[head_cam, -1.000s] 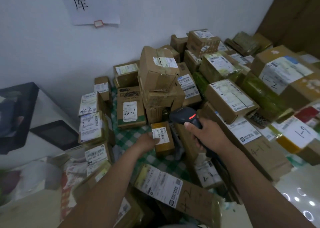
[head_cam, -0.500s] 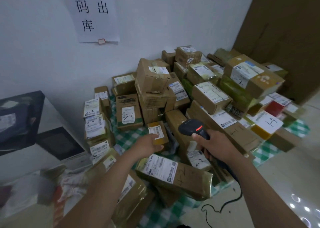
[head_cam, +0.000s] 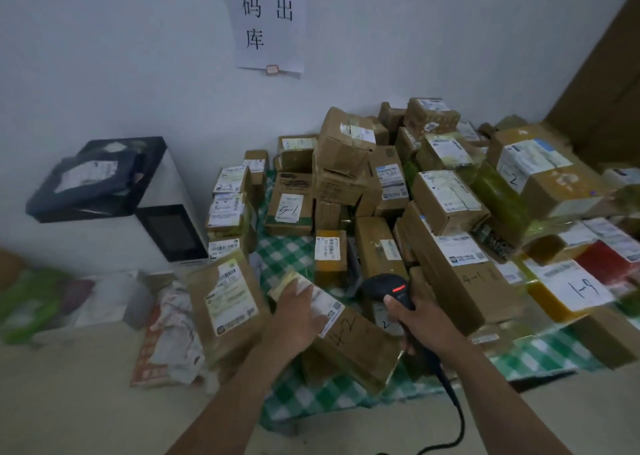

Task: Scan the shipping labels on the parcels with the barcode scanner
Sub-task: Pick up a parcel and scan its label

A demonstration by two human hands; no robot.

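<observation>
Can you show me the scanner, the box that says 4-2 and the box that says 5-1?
scanner [head_cam: 382, 286]: head view, on its black head beside the red light.
box marked 4-2 [head_cam: 348, 331]: head view, on the handwritten number on its brown top.
box marked 5-1 [head_cam: 289, 209]: head view, on its white label.

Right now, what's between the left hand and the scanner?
Head view: the shipping label of the box marked 4-2, partly under the left hand, short of the scanner.

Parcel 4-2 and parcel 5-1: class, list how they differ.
The left hand rests on parcel 4-2; parcel 5-1 is untouched. Parcel 4-2 has its number on bare cardboard; parcel 5-1 has it on the white label. Both are brown cardboard with white labels.
</observation>
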